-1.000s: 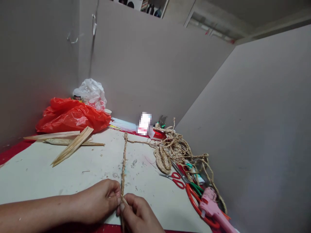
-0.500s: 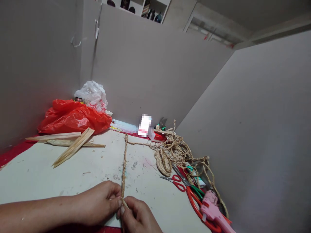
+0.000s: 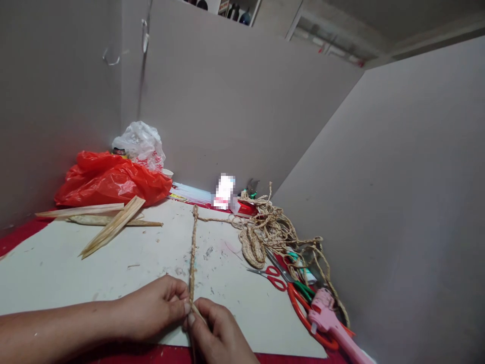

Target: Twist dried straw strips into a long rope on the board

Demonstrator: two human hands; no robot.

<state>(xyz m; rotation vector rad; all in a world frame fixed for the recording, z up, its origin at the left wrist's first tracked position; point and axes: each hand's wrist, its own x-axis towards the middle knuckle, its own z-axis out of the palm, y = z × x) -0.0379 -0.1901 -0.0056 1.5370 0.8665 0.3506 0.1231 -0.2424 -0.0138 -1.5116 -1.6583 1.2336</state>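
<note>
A braided straw cord (image 3: 193, 253) runs toward me across the white board (image 3: 151, 273), from a bend near the far edge down to my fingers. My left hand (image 3: 157, 308) pinches its near end between thumb and curled fingers. Close against it on the right, my right hand (image 3: 222, 331) is closed on the loose strands there, with a pale strand (image 3: 199, 311) crossing between the two hands. The strand ends below the fingers are mostly hidden. From the bend, the cord continues right into a tangled heap of braided cord (image 3: 273, 217).
Dry husk leaves (image 3: 113, 227) lie at the left, before a red plastic bag (image 3: 113, 179) and a white bag (image 3: 140, 141). Along the right are small red scissors (image 3: 275, 278), large red-handled shears (image 3: 299, 308) and a pink glue gun (image 3: 329, 318). Grey panels (image 3: 235, 101) enclose the table.
The view has shifted slightly, so things sit a little higher and further left. Both hands keep their pinch at the cord's near end, with barely any movement.
</note>
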